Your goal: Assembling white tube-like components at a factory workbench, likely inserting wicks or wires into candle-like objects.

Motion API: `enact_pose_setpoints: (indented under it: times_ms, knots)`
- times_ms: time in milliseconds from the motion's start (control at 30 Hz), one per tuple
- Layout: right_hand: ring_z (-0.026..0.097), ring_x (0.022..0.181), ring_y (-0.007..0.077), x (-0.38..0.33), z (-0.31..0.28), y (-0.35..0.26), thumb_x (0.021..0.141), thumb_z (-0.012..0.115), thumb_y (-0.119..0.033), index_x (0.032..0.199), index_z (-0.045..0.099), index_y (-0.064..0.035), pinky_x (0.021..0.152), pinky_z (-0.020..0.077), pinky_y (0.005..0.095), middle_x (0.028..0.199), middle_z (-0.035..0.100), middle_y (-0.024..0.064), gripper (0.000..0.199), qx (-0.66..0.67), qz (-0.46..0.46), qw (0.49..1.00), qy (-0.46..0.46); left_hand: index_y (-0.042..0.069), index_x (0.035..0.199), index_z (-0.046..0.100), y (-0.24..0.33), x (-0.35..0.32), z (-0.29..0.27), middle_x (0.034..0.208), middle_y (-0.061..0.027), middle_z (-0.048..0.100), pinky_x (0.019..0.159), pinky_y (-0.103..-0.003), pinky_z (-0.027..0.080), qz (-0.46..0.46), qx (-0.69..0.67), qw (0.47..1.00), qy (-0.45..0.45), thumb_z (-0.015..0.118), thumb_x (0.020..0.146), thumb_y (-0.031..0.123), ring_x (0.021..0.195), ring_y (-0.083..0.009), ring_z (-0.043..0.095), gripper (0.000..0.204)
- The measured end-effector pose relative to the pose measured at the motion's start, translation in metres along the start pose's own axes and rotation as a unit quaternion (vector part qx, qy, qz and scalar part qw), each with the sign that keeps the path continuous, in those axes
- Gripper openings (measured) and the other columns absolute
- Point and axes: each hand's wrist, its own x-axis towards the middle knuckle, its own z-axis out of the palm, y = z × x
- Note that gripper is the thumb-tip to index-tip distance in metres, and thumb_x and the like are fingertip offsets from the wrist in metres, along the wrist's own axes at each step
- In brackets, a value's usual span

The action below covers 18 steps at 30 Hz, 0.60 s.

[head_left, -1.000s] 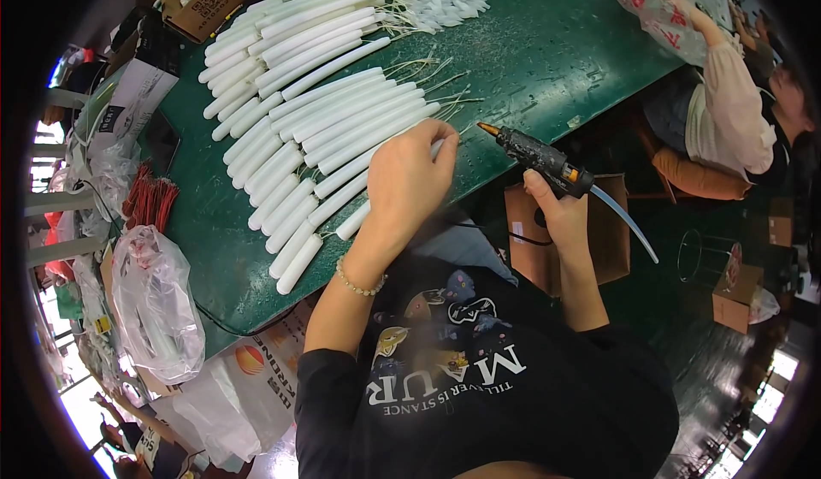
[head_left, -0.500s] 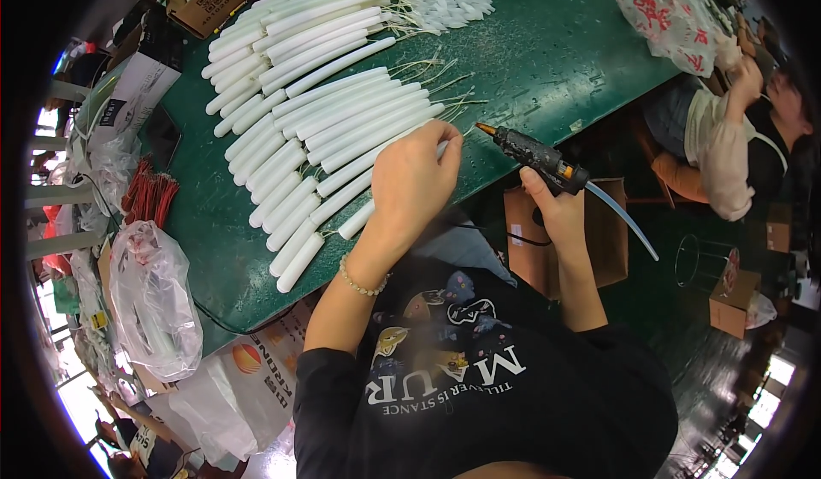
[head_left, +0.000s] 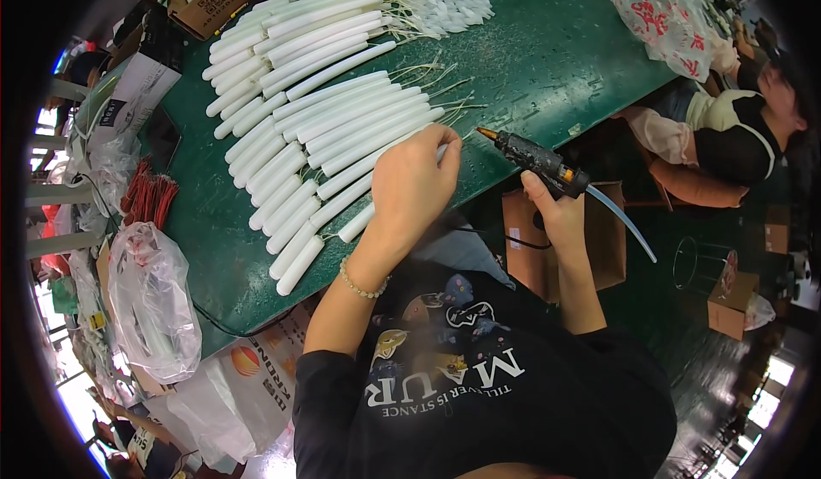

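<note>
- left hand (head_left: 413, 190) curled around a white tube (head_left: 357, 222) on the green table (head_left: 547, 51)
- right hand (head_left: 554, 214) squeezing a black glue gun (head_left: 539, 161), nozzle pointing about 10 o'clock

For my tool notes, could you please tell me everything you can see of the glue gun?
The glue gun is black and looks like plastic, with a brassy orange nozzle tip and a small orange mark on its body. A translucent glue stick juts out of its back. The right hand grips its handle, holding it just off the near edge of the green table, nozzle aimed toward the left hand, not touching it.
</note>
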Motion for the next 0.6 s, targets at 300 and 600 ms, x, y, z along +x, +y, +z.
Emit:
enact_pose_setpoints:
  times_ms: [300, 600]
  knots:
    - [0.051, 0.060, 0.0049, 0.003, -0.002, 0.002, 0.080, 0.069, -0.018, 0.083, 0.062, -0.0025, 0.056, 0.0389, 0.0197, 0.067, 0.056, -0.0018, 0.018, -0.014, 0.005, 1.000, -0.001, 0.005, 0.080, 0.065, 0.001, 0.003, -0.001, 0.071, -0.0142, 0.064, 0.059, -0.039, 0.048, -0.007, 0.004, 1.000, -0.006, 0.058, 0.079, 0.015, 0.063, -0.0331, 0.061, 0.012]
    - [0.052, 0.058, 0.0063, 0.046, -0.018, -0.020, 0.080, 0.068, -0.024, 0.084, 0.061, -0.0026, 0.053, 0.0398, 0.0185, 0.068, 0.057, 0.0001, 0.023, -0.058, -0.010, 0.998, -0.018, 0.005, 0.086, 0.065, -0.007, 0.002, -0.008, 0.076, -0.0124, 0.065, 0.059, -0.034, 0.047, 0.001, 0.007, 1.000, 0.025, 0.060, 0.082, 0.018, 0.065, -0.0299, 0.062, 0.015]
